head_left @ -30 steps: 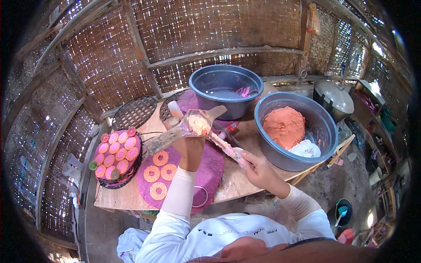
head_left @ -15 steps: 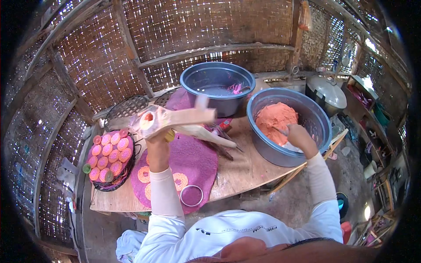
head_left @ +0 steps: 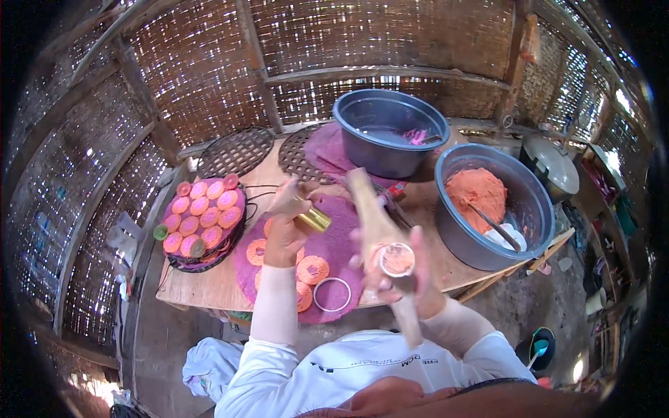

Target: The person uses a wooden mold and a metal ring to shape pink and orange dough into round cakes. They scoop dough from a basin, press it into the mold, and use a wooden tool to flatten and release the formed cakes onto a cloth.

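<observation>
My right hand [head_left: 426,282] grips a wooden dough press [head_left: 373,209], tilted and blurred by motion, with orange dough [head_left: 399,259] filling its round opening. To its left, my raised left hand [head_left: 284,237] is closed on a gold-coloured cylinder [head_left: 315,219]. Both hands are above a round purple cloth [head_left: 341,216]. Several lacy orange rings of dough [head_left: 312,270] lie on this cloth, beside a thin white hoop [head_left: 332,295]. On the right, a large grey tub [head_left: 463,240] holds a mound of orange dough [head_left: 477,195] and a wooden stick [head_left: 496,230] leaning inside.
A second grey tub [head_left: 369,150] with pink remnants stands at the table's back. At the left, a round tray [head_left: 178,263] carries several pink-and-orange rings on purple cloth. Woven racks [head_left: 237,153] lie behind. A lidded pot [head_left: 554,164] stands beyond the tubs.
The wooden press has passed from my left hand to my right, which has left the tub and let go of the stick. The gold cylinder now shows plainly in my left hand. The view has shifted.
</observation>
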Demonstrator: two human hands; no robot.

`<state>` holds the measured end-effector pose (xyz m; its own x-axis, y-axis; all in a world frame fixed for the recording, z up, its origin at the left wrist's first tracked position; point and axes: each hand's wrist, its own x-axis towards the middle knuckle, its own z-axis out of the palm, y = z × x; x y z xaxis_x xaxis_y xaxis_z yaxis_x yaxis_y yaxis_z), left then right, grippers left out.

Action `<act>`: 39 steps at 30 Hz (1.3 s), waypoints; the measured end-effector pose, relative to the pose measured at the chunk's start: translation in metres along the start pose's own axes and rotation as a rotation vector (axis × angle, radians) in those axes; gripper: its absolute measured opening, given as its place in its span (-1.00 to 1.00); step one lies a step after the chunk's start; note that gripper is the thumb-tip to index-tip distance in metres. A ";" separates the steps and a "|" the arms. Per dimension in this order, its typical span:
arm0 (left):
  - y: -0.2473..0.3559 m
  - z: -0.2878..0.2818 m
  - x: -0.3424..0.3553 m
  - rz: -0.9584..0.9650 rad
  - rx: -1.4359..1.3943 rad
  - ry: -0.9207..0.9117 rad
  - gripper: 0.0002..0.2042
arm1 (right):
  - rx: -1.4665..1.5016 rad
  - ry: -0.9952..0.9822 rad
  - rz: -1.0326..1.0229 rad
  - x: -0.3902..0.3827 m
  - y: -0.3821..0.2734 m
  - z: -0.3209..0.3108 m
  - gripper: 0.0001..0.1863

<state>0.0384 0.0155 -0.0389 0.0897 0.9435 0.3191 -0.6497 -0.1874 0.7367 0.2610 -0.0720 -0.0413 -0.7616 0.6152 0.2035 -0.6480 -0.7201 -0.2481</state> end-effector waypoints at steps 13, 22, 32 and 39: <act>0.064 0.009 -0.098 0.408 1.615 -0.163 -0.64 | -1.917 0.205 -0.576 0.037 0.012 0.061 -0.08; 0.023 -0.007 -0.155 -0.003 1.483 -0.179 -0.58 | -1.972 0.212 -0.202 0.035 0.061 0.033 -0.09; 0.028 -0.034 -0.126 0.079 1.488 0.057 -0.56 | -0.585 0.131 0.435 0.021 0.062 -0.042 0.02; 0.006 -0.041 -0.174 0.559 1.620 0.650 -0.61 | -0.593 0.057 0.162 0.028 0.023 -0.071 -0.16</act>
<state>-0.0119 -0.1390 -0.1141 -0.3849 0.5553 0.7372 0.8217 -0.1576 0.5477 0.2249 -0.0487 -0.1089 -0.8379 0.5409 0.0727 -0.3979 -0.5144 -0.7596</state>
